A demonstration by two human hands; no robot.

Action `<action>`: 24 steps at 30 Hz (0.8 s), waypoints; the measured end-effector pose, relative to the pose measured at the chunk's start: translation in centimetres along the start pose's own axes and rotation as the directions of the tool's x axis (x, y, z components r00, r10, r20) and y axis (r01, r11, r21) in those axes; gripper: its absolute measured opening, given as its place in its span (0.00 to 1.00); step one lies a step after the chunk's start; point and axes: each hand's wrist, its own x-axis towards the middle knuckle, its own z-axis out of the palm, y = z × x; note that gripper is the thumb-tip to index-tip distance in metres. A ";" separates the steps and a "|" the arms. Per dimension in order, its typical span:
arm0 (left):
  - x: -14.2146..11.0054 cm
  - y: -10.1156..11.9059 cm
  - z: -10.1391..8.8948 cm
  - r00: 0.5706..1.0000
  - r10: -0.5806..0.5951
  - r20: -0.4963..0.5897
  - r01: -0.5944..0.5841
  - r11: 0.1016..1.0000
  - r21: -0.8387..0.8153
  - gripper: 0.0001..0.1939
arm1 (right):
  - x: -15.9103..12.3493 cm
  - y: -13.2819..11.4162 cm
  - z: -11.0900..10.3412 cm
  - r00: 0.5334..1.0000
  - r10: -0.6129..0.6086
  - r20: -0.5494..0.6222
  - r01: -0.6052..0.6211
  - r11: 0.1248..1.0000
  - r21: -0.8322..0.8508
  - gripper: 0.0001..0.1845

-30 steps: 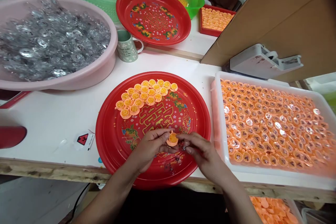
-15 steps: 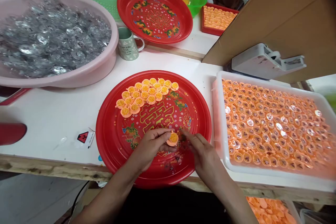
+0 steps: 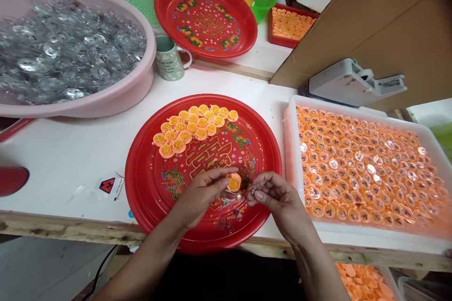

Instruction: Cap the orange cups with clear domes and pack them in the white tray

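Note:
Over the front of a red round tray (image 3: 141, 174), my left hand (image 3: 199, 195) pinches a small orange cup-shaped piece (image 3: 233, 182) with yellow bits inside. My right hand (image 3: 277, 197), just right of it, has thumb and fingers closed on a small clear disc (image 3: 251, 191), partly hidden by the fingertips. Several similar orange pieces (image 3: 192, 127) stand grouped at the tray's back left. Below my hands, a few clear discs with dark prints (image 3: 229, 223) and tiny orange beads lie on the tray.
On the right stands a white bin (image 3: 294, 160) packed with orange pieces. A pink tub (image 3: 150, 56) of clear discs is at left, beside a green mug (image 3: 169, 59). Behind are another red tray (image 3: 206, 14), a cardboard panel (image 3: 370, 33) and a tape dispenser (image 3: 346, 82).
My right hand has turned, and a clear disc now shows at its fingertips. The orange piece in my left hand has tilted. A white container has appeared at the back right.

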 end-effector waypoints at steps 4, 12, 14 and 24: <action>0.2 -0.3 0.1 0.997 -0.074 -0.029 0.071 0.994 -0.086 0.16 | 0.1 0.3 -0.2 0.999 0.043 -0.019 -0.043 0.999 0.005 0.16; 0.2 -0.3 0.2 0.990 -0.050 -0.132 0.053 0.998 0.020 0.13 | 0.9 0.4 0.2 0.999 0.027 -0.043 -0.027 0.999 0.019 0.12; 0.2 -0.2 0.3 0.991 -0.044 -0.125 0.053 0.996 0.068 0.12 | 0.8 0.3 0.2 1.000 0.026 -0.005 -0.027 0.995 -0.097 0.11; 0.2 -0.4 0.6 0.997 -0.078 -0.015 0.079 0.992 0.094 0.14 | 0.9 -1.5 0.5 0.986 -0.105 0.132 0.156 0.868 -0.472 0.11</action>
